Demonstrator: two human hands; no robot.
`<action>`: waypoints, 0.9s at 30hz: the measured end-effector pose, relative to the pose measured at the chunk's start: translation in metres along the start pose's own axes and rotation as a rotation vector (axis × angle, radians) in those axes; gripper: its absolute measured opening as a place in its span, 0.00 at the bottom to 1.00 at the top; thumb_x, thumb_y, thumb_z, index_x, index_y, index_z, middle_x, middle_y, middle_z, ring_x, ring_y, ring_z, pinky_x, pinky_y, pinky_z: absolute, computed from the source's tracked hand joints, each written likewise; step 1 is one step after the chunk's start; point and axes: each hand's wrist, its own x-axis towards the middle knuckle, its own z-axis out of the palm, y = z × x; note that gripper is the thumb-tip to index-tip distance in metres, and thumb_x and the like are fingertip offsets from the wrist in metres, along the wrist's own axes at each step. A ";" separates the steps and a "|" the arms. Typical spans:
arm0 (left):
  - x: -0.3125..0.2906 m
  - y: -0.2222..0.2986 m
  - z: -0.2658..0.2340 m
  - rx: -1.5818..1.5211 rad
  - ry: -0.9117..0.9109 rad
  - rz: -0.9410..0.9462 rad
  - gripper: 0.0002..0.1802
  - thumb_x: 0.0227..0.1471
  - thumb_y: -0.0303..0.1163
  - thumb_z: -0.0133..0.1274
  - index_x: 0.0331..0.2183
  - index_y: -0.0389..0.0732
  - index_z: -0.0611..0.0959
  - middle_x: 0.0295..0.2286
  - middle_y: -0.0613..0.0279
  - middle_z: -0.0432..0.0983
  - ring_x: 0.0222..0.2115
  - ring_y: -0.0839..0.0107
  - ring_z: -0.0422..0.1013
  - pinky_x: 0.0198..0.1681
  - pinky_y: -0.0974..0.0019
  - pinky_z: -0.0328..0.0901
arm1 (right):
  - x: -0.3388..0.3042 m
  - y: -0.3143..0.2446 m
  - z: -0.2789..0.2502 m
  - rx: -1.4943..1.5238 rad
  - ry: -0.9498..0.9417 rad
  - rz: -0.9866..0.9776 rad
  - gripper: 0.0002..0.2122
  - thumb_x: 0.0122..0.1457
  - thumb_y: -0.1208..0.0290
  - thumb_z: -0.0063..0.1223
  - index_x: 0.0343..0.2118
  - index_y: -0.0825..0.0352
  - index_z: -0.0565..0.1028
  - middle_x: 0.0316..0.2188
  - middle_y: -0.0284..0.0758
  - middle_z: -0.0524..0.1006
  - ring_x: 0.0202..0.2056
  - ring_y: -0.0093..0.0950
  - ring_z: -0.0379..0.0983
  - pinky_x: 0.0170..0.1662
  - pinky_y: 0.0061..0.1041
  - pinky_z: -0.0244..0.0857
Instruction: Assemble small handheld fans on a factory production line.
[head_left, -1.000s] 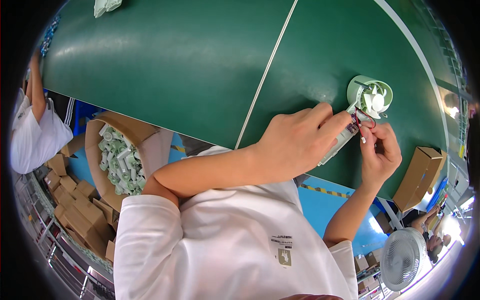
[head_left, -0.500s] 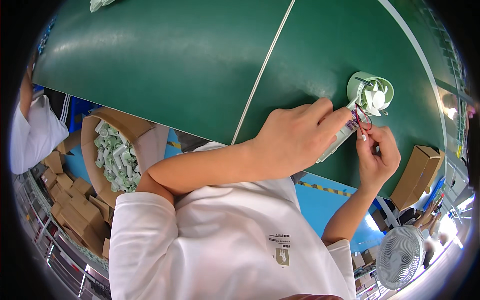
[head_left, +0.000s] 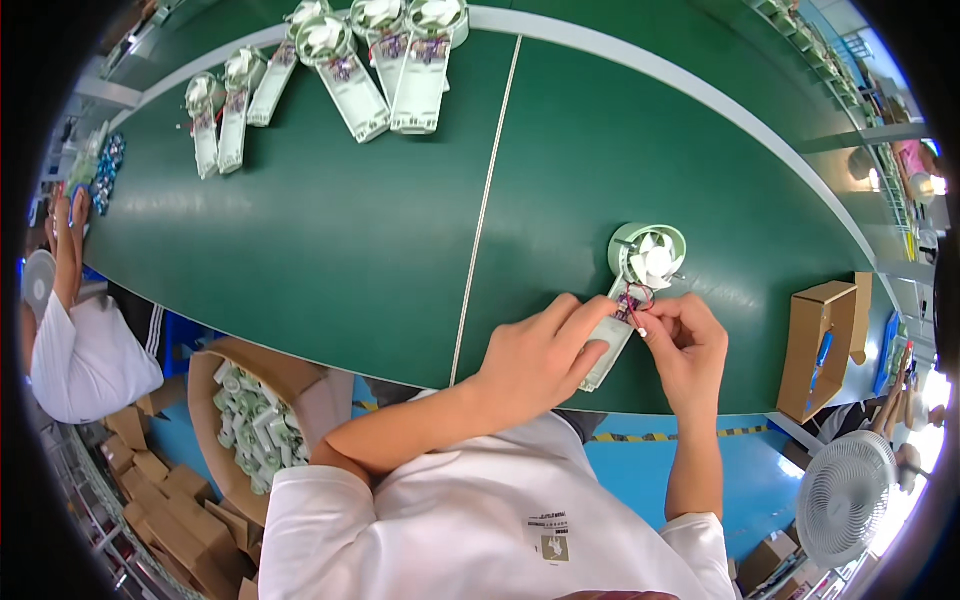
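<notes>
A pale green handheld fan with an open housing (head_left: 606, 358) lies on the green table before me, its round head and white blades (head_left: 655, 259) pointing away. My left hand (head_left: 535, 358) grips the handle from the left, thumb and forefinger at the small circuit board (head_left: 627, 304). Thin red and dark wires (head_left: 646, 291) loop out beside the board. Pinched between the thumb and forefinger of my right hand (head_left: 690, 345) are these wires, close to the board's right edge. A tiny white end shows near the right thumb.
Several similar open fans (head_left: 420, 85) lie along the table's far left edge. At the right stands an open cardboard box (head_left: 812, 345) with a blue tool inside. A large carton (head_left: 215, 400) of pale green parts is at lower left. A co-worker (head_left: 90, 350) sits far left.
My view has shifted, bringing the far row of fans into sight. The handheld fan and both hands appear lower and further left. Both hands keep their grip.
</notes>
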 end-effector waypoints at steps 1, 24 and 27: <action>0.001 0.001 0.001 -0.005 0.015 0.006 0.20 0.46 0.30 0.62 0.44 0.46 0.77 0.26 0.67 0.71 0.18 0.72 0.70 0.17 0.70 0.64 | 0.001 0.001 -0.002 0.110 -0.024 0.154 0.06 0.54 0.78 0.63 0.31 0.69 0.75 0.19 0.25 0.70 0.20 0.12 0.61 0.21 0.15 0.54; 0.015 0.011 -0.007 -0.294 0.116 0.121 0.17 0.46 0.31 0.66 0.40 0.42 0.82 0.31 0.62 0.76 0.21 0.73 0.69 0.21 0.70 0.64 | -0.008 -0.009 -0.018 0.592 -0.368 0.505 0.11 0.64 0.68 0.51 0.32 0.73 0.77 0.21 0.29 0.73 0.13 0.12 0.56 0.13 0.15 0.42; 0.018 0.009 0.003 -0.324 0.129 0.132 0.14 0.47 0.30 0.65 0.38 0.41 0.82 0.31 0.62 0.77 0.24 0.70 0.73 0.24 0.69 0.67 | -0.009 -0.007 -0.014 0.595 -0.341 0.493 0.10 0.63 0.69 0.53 0.33 0.72 0.77 0.20 0.27 0.73 0.15 0.10 0.57 0.15 0.14 0.44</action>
